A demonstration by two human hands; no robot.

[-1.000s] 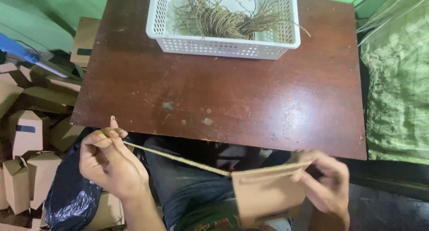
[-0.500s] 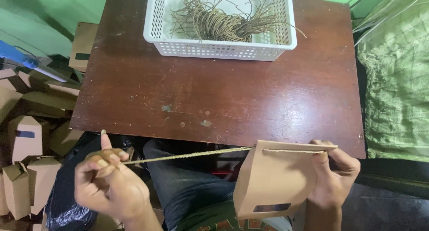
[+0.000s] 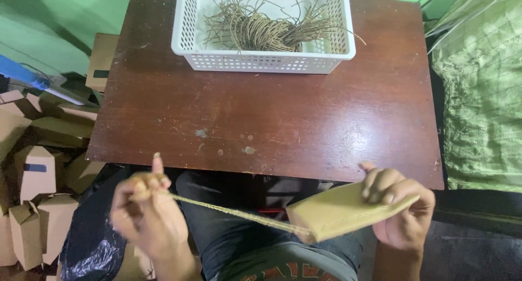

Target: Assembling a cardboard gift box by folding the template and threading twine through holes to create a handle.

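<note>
Two hands work at lower frame. The left hand (image 3: pixel 145 213) pinches a taut twine (image 3: pixel 239 213). The right hand (image 3: pixel 399 207) grips a flattened brown paper bag (image 3: pixel 340 211), apparently threaded.

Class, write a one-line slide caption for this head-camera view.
Left hand pulls a twine cord taut from a brown paper bag held by the right hand, below a wooden table.
</note>
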